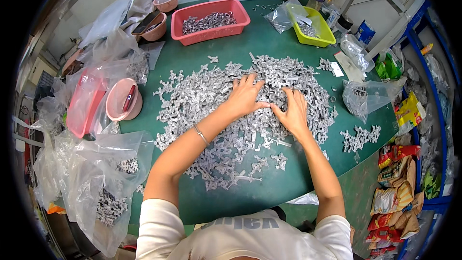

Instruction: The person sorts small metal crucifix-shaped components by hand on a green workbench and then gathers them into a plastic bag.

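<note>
Here, your left hand (246, 97) and right hand (294, 111) rest on the pile of grey metal parts (207, 101) across the centre of the frame, their fingers open and loosely extended, your 2 thumb tips close together. Around that pile on the green table (286, 190), you have a red tray (211, 37) of grey pieces at upper centre, a yellow-green tray (315, 40) at upper right, and a pink bowl (115, 100) at centre left.

Passable: green tabletop (284, 188) between metal-part pile (236, 130) and red tray (216, 33); tighter gap right of pile, before small cluster (360, 138). Blockers: plastic sheeting (101, 150), pink bowl (116, 98) left; clear bag (357, 100) right.
</note>
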`<state>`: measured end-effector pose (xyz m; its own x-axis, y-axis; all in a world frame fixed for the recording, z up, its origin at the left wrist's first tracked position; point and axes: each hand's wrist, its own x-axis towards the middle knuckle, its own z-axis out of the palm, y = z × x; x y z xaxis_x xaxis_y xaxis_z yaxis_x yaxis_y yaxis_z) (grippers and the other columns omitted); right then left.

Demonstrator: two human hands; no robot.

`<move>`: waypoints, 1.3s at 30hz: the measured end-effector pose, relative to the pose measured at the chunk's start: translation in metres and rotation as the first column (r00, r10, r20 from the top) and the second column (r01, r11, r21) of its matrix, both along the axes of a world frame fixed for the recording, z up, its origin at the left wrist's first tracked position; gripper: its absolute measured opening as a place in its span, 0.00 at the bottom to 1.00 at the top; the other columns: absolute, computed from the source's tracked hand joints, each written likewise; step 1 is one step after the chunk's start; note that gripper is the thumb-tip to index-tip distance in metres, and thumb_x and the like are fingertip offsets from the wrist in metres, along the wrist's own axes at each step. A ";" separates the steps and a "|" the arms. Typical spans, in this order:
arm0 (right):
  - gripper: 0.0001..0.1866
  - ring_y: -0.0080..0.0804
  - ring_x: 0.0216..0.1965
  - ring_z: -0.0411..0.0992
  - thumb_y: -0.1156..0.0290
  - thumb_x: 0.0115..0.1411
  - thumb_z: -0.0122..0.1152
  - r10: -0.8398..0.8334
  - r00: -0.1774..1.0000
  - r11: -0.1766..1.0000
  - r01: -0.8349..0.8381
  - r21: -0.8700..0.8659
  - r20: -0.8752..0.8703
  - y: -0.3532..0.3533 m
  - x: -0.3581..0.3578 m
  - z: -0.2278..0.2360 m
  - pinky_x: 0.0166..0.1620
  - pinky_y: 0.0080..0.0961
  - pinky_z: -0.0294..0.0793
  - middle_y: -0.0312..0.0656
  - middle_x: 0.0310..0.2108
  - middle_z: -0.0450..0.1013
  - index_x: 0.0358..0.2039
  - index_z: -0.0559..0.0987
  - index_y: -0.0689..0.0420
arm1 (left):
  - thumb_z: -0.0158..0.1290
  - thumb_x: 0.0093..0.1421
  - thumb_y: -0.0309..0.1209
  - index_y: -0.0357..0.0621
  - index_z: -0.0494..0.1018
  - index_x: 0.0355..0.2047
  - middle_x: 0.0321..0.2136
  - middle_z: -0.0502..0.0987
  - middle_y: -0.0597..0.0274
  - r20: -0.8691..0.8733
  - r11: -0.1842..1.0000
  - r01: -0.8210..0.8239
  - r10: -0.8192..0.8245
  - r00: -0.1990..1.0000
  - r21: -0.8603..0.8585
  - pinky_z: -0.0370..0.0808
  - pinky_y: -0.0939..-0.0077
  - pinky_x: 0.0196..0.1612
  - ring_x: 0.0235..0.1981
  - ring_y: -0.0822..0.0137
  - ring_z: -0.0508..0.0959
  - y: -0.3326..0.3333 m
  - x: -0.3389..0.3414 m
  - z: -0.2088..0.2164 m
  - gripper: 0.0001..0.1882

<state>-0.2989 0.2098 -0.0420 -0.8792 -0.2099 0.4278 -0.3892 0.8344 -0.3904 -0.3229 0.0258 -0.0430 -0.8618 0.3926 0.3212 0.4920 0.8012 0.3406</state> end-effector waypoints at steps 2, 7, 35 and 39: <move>0.28 0.45 0.43 0.61 0.63 0.41 0.64 -0.011 0.999 0.999 0.012 -0.044 0.031 0.001 0.001 -0.001 0.46 0.37 0.59 0.48 0.37 0.64 0.43 0.68 0.58 | 0.59 0.43 0.49 0.40 0.65 0.49 0.49 0.61 0.44 0.021 1.000 0.008 -0.008 1.000 -0.004 0.60 0.55 0.52 0.50 0.47 0.62 0.002 0.001 0.001 0.37; 0.26 0.47 0.43 0.62 0.67 0.40 0.64 -0.019 1.000 0.989 0.022 -0.147 0.019 -0.001 0.008 -0.003 0.46 0.38 0.61 0.48 0.37 0.64 0.41 0.69 0.59 | 0.60 0.43 0.44 0.41 0.66 0.48 0.43 0.64 0.47 0.077 0.999 0.045 -0.044 0.996 -0.003 0.62 0.59 0.51 0.48 0.49 0.63 0.000 0.004 0.011 0.34; 0.25 0.48 0.40 0.68 0.69 0.38 0.68 0.026 0.997 0.978 -0.041 -0.205 -0.076 0.007 0.072 -0.001 0.42 0.36 0.68 0.50 0.39 0.68 0.38 0.72 0.62 | 0.60 0.42 0.30 0.40 0.59 0.50 0.45 0.63 0.49 0.046 0.960 0.246 -0.255 0.966 0.136 0.63 0.62 0.51 0.48 0.50 0.63 -0.005 0.043 0.019 0.34; 0.27 0.45 0.38 0.69 0.67 0.39 0.67 0.068 0.989 0.952 -0.024 -0.304 0.134 0.013 0.064 0.010 0.41 0.33 0.68 0.49 0.35 0.69 0.41 0.72 0.59 | 0.61 0.43 0.37 0.40 0.60 0.51 0.47 0.63 0.47 0.016 0.970 0.168 -0.173 0.985 0.174 0.60 0.61 0.54 0.51 0.47 0.61 -0.004 0.038 0.006 0.35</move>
<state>-0.2352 0.2228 -0.0318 -0.9275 -0.1325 0.3497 -0.3472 0.6523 -0.6737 -0.2846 0.0220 -0.0366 -0.7975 0.4759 0.3708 0.6033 0.6350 0.4825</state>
